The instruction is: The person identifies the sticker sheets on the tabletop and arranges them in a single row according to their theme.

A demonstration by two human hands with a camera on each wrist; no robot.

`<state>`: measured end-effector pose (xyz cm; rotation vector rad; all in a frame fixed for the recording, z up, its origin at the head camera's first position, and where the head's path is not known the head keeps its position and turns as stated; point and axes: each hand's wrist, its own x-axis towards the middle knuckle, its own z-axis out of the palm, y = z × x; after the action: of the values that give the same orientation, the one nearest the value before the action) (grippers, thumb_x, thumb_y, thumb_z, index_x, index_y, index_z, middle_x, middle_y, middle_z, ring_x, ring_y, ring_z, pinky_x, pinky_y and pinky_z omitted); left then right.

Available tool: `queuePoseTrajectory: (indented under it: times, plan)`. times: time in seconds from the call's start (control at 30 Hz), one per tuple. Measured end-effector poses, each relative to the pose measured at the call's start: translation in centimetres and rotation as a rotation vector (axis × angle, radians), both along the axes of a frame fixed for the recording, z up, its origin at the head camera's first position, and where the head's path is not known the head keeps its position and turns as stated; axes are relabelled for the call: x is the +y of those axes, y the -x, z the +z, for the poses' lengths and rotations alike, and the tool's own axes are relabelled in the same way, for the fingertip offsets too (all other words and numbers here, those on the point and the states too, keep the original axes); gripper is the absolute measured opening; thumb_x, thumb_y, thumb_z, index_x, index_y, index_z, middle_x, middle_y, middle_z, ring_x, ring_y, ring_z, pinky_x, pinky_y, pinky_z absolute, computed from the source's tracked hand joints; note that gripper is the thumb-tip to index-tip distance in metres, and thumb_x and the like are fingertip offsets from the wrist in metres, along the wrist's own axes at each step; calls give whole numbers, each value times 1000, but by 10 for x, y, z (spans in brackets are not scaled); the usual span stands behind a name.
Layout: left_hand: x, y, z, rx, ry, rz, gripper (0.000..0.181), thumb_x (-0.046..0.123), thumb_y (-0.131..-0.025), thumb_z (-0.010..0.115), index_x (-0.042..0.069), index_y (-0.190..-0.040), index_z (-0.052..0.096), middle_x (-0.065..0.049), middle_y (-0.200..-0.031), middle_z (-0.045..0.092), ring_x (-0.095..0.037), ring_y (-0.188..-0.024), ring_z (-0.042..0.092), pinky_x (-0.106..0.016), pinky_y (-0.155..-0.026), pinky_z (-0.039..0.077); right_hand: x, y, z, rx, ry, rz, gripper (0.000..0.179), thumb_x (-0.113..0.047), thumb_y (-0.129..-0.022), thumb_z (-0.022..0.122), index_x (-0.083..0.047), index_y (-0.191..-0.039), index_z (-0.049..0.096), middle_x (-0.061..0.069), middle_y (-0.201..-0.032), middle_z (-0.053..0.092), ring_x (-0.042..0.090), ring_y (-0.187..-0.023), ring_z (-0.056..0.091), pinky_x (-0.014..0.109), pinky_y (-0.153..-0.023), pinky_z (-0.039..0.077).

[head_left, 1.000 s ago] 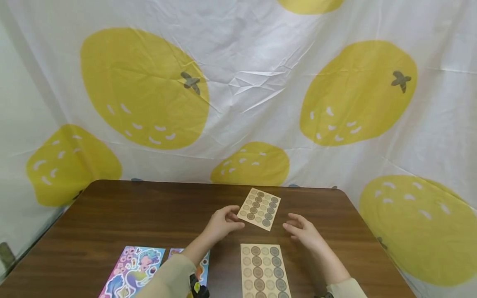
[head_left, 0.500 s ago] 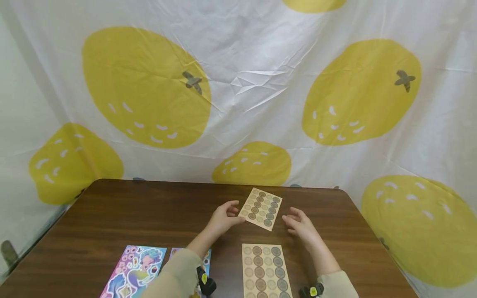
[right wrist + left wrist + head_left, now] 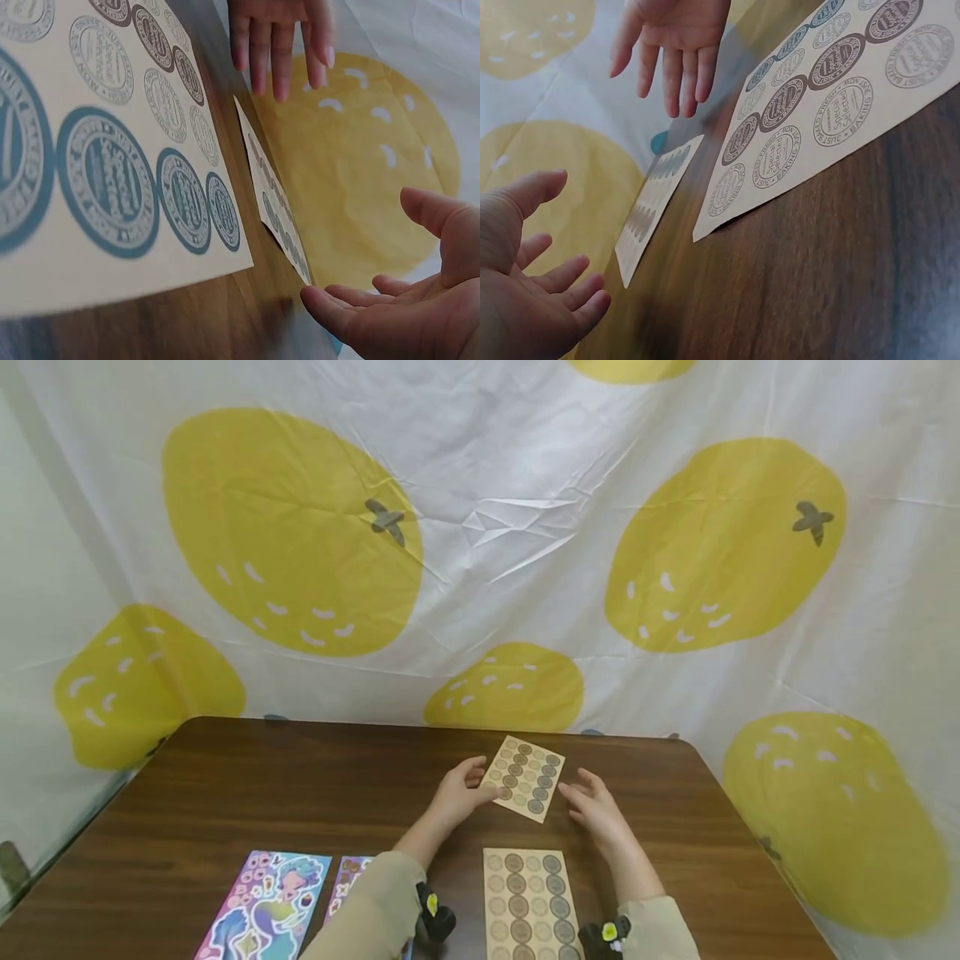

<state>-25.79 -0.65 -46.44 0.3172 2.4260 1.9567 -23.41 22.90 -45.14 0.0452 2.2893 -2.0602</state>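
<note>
A small cream sheet of round stickers point(image 3: 522, 779) lies tilted on the far part of the table, with rows of brown, grey and pale seals. My left hand point(image 3: 457, 795) is at its left edge, the thumb overlapping a corner in the head view. Across from it, my right hand point(image 3: 597, 810) hovers by the right edge with fingers loosely bent. In the left wrist view the left hand point(image 3: 540, 277) shows spread fingers around nothing. The right wrist view has the right hand point(image 3: 420, 292) with its fingertips close to the sheet's edge point(image 3: 277, 202).
A larger cream sticker sheet point(image 3: 529, 906), printed "Special Selected", lies nearer on the brown table point(image 3: 300, 793). At the left lie a mermaid sticker sheet point(image 3: 270, 906) and another colourful sheet point(image 3: 347, 872), partly under my left sleeve. A lemon-print cloth point(image 3: 517, 568) hangs behind the table.
Both hands have moved in closer to the small sticker sheet, the left one to the right and the right one to the left. The sheets stay where they were.
</note>
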Motion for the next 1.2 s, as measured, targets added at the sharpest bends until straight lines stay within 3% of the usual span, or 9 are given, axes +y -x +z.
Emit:
queuePoseTrajectory:
  times: [0.43,0.67,0.93,1.2]
  plan:
    - [9,9,-7,-34,-18,59,65,9,-83,74,-5,-138,43,-30,-134,46,-44,-125,42,-51,-102,37,-1,5,-7,-4,-7,2,71,-10,-97,52,8,-148,7,41,-145,15,48,-134,22,55,-106,28]
    - [13,13,-9,-28,-30,25,67,7,-83,72,-6,-140,40,-33,-137,42,-46,-127,38,-53,-104,33,-2,5,-8,3,3,22,72,-9,-96,54,8,-148,7,40,-146,13,47,-135,21,54,-107,26]
    - [18,16,-16,-41,-46,46,66,7,-85,71,-7,-141,39,-31,-138,42,-45,-128,39,-51,-104,33,-5,8,-13,19,-5,42,72,-8,-95,54,8,-148,8,39,-147,13,47,-135,22,53,-108,27]
    - [24,15,-15,-68,-77,48,69,9,-84,70,-7,-142,36,-32,-136,43,-44,-126,41,-51,-102,36,-11,10,-14,34,-2,60,71,-9,-95,55,8,-148,9,38,-147,17,46,-135,25,53,-108,25]
